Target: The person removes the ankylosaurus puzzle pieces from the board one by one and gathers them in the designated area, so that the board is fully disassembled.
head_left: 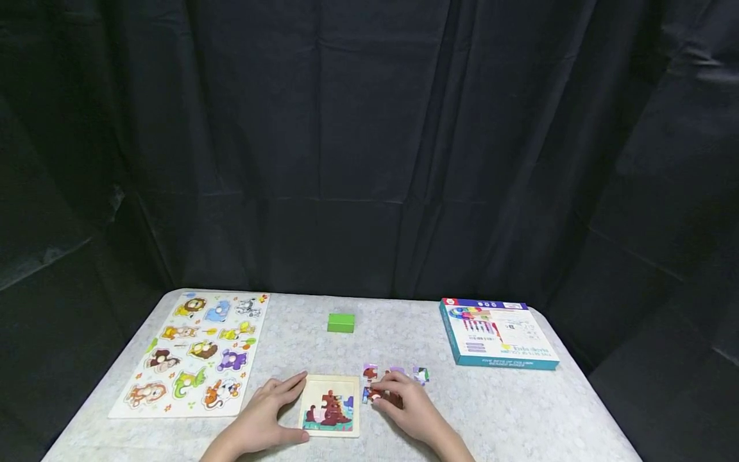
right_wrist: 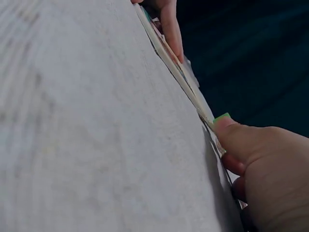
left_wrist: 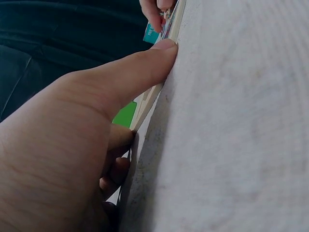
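A small square wooden puzzle tray (head_left: 356,420) lies near the table's front. Part of a brown dinosaur picture (head_left: 331,410) fills its lower portion; the upper left shows bare wood. My left hand (head_left: 262,414) holds the tray by its left side, thumb at the near corner and forefinger at the far one. In the left wrist view, the thumb (left_wrist: 140,70) presses the tray's edge. Just right of the tray, my right hand (head_left: 410,407) pinches a puzzle piece (head_left: 366,395), partly hidden by the fingers. Around it lie loose puzzle pieces (head_left: 370,371), some covered by the hand.
An animal peg puzzle board (head_left: 199,353) lies on the left of the table. A green block (head_left: 341,323) sits beyond the tray. At the back right is a flat teal-and-white box (head_left: 499,333). Behind the table hangs a black curtain (head_left: 369,160).
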